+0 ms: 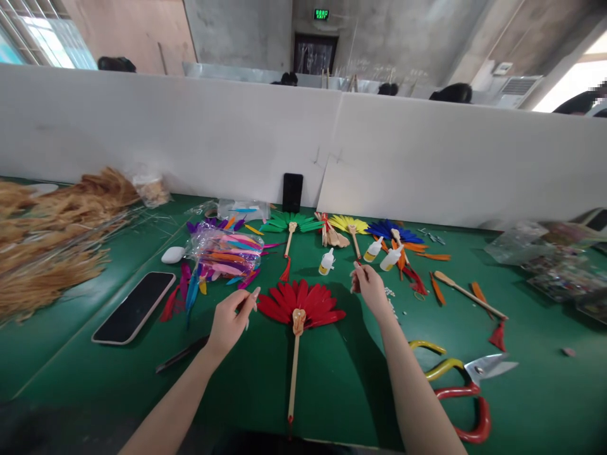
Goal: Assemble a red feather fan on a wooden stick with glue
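Note:
A red feather fan [303, 303] lies in front of me, its wooden handle pointing toward me and small pale beads on its centre. My left hand [232, 321] is at the fan's left feather tips, thumb and fingers pinched together; whether anything is between them is too small to tell. Beyond the fan's right side, my right hand [370, 287] hovers with its fingertips pinched, close to the end of the yellow fan's handle. What those fingertips hold, if anything, I cannot make out. Small white beads [389, 297] are scattered beside my right wrist.
Green [293, 226], yellow [349, 224] and blue fans [396, 232] lie behind, near glue bottles [327, 261]. Bagged feathers [225, 249], a phone [134, 308] and a dark cutter [183, 354] are left. Yellow-handled [446, 366] and red-handled scissors [482, 420] lie right, below a wooden stick [469, 294].

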A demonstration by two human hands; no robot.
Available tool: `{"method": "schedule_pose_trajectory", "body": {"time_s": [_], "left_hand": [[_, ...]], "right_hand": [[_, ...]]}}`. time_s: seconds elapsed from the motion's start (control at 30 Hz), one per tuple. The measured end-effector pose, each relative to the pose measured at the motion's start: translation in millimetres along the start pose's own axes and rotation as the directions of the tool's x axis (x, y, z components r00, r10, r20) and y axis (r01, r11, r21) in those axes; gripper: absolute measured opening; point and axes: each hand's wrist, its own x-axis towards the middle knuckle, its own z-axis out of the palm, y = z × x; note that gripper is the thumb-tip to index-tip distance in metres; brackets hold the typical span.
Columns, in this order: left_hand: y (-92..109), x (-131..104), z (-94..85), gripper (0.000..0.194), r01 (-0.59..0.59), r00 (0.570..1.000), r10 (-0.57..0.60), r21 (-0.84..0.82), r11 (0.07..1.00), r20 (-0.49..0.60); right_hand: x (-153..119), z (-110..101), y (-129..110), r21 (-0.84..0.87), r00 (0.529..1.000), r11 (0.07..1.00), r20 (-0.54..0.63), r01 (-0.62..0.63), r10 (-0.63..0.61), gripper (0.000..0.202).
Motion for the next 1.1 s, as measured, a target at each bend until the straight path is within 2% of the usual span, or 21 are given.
{"method": "schedule_pose_trajectory", "body": {"time_s": [0.23, 0.43, 0.73, 0.87, 0.97, 1.03, 1.1], "left_hand": [[-1.3, 0.0, 2.5, 0.022, 0.076, 0.997, -0.075, -0.046, 0.996, 0.028], [-3.5, -1.3, 1.7, 0.031, 0.047, 0.999, -0.046, 0.024, 0.999, -0.026], [-2.7, -0.3, 4.7, 0.025, 0.099, 0.994, -0.096, -0.049, 0.994, 0.054], [-7.1, 0.3, 5.3, 0.03, -0.038, 0.999, 0.037, 0.104, 0.994, 0.012], [-2.6, 0.8, 5.4, 0.031, -0.169, 0.986, 0.163, 0.22, 0.961, 0.042], [6.7, 1.5, 5.4, 0.029, -0.31, 0.949, 0.309, 0.312, 0.898, 0.056], [19.7, 3.0, 4.7, 0.029, -0.455, 0.878, 0.475, 0.403, 0.794, 0.056]], "right_hand": [[-1.3, 1.2, -1.0, 0.004, 1.0, 1.0, 0.009, 0.019, -0.019, 0.049], [-4.7, 3.1, -2.8, -0.005, 1.0, 1.0, 0.012, 0.02, -0.02, 0.05], [-3.2, 2.3, -0.2, 0.006, 1.0, 1.0, -0.009, 0.013, -0.013, 0.048], [-4.6, 2.1, -3.4, -0.011, 1.0, 1.0, -0.007, 0.016, -0.016, 0.048], [-7.1, 1.7, -11.5, -0.046, 0.999, 0.998, -0.002, 0.032, -0.032, 0.05], [-11.4, 2.4, -22.0, -0.071, 0.997, 0.995, 0.035, 0.068, -0.065, 0.049], [-20.6, 4.1, -38.1, -0.057, 0.987, 0.992, 0.116, 0.116, -0.109, 0.045]]}}
